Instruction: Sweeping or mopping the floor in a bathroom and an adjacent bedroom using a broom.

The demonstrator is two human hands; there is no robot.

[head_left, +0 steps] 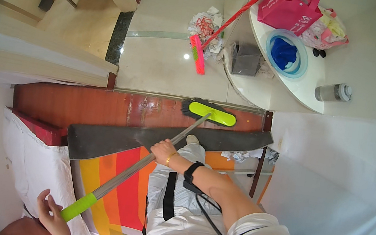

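My right hand (164,151) grips the metal pole (126,174) of a flat dust mop about midway along it. The mop's lime-green plate (212,114) and dark fringed pad (187,106) rest on a reddish-brown wooden floor strip (159,111). At lower left, my left hand (54,212) is beside the pole's lime-green grip (78,207), fingers apart and not wrapped around it. The end of the grip meets the hand, and the contact there is partly hidden. The pole slants from lower left up to the mop head.
A dark mat (124,140) crosses before my shoe, beside a striped rug (123,189). Beyond the threshold are a pink broom head (198,55) and a litter pile (203,23). Curved white shelves (309,96) hold a blue basin (303,62), a pink bag (283,14) and a bottle (330,92).
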